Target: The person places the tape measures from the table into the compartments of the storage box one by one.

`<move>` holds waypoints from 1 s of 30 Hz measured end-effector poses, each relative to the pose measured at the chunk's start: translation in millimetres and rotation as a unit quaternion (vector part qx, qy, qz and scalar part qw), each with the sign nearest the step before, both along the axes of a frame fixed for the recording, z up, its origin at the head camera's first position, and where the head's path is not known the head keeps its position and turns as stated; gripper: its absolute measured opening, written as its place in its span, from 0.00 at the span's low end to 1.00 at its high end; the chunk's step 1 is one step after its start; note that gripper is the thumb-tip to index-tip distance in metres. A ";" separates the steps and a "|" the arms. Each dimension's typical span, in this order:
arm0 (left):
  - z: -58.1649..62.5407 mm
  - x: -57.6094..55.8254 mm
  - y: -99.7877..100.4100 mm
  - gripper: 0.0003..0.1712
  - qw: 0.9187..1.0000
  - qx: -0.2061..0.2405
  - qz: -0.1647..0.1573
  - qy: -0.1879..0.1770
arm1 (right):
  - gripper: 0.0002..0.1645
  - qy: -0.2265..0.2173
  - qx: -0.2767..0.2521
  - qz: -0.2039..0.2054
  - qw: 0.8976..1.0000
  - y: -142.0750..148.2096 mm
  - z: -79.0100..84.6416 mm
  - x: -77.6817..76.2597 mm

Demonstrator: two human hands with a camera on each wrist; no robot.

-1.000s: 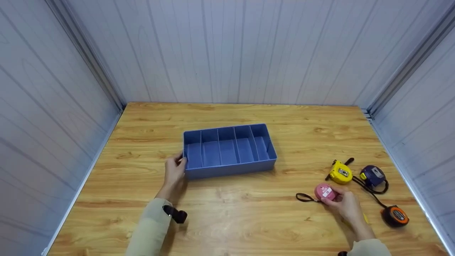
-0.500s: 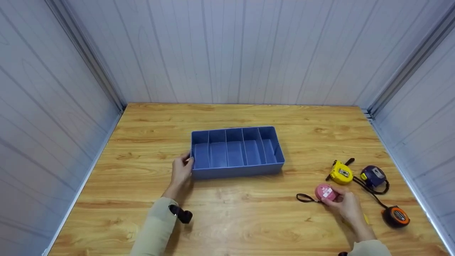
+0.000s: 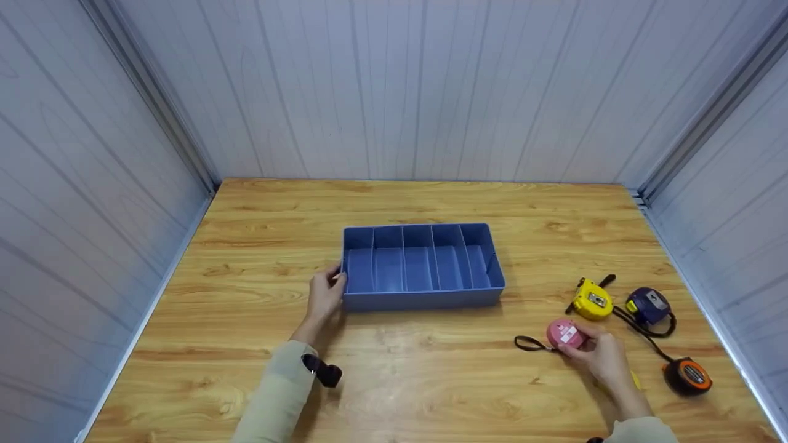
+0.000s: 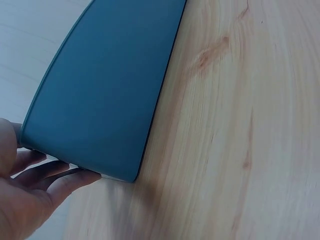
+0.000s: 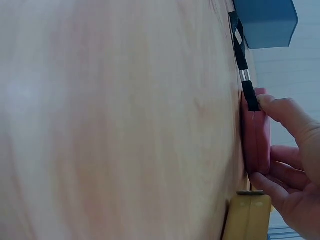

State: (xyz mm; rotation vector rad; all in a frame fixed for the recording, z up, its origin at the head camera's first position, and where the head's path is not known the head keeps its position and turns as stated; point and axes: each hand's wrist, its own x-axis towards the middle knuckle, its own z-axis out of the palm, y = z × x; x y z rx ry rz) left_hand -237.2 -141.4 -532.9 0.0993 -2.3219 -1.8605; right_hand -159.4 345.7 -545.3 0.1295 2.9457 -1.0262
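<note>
A blue divided storage box (image 3: 423, 301) stands on the wooden table, its compartments bare inside. At its left end my left hand (image 3: 324, 296) grips the wall, thumb at the rim and fingers against the outside. The left wrist view shows those fingers (image 4: 75, 181) along the box's end (image 4: 100, 95). To the right, a round pink tape measure (image 3: 561, 333) with a white label lies flat, its black wrist strap (image 3: 529, 343) pointing left. My right hand (image 3: 606, 363) pinches its edge between thumb and fingers. In the right wrist view the pink tape measure (image 5: 256, 140) rests on the tabletop.
Beyond the right hand lie a yellow tape measure (image 3: 593, 299), a dark blue one (image 3: 648, 306) with a black strap, and a black-and-orange one (image 3: 687, 376). Another yellow tape measure (image 5: 247, 217) sits close by my right fingers, mostly hidden in the head view. Pale panel walls (image 3: 394, 92) enclose the table.
My left hand has slid the box to the right and slightly toward me, turning it a little straighter to the table edge. The right hand and pink tape measure have stayed in place.
</note>
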 end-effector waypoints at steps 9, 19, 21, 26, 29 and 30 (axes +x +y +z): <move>-0.3 0.4 7.9 0.21 0.999 0.034 -0.010 -0.003 | 0.39 -0.006 -0.008 0.000 1.000 1.0 0.3 -0.4; -1.7 0.7 13.5 0.22 1.000 0.011 -0.012 -0.017 | 0.39 0.000 -0.016 0.000 1.000 0.7 -1.2 0.5; -1.8 1.2 13.9 0.22 1.000 0.009 -0.015 -0.012 | 0.39 0.008 -0.015 0.002 1.000 1.0 -1.7 0.7; -1.8 1.3 14.6 0.21 1.000 0.003 -0.018 0.005 | 0.37 0.029 -0.004 0.012 0.999 1.1 -2.6 1.7; -2.5 1.4 14.3 0.21 1.000 -0.003 -0.017 0.009 | 0.37 0.030 -0.005 0.012 0.999 0.6 -3.1 2.1; -2.8 1.5 14.1 0.21 1.000 -0.005 -0.016 0.008 | 0.37 0.029 -0.006 0.012 0.999 0.3 -3.2 2.1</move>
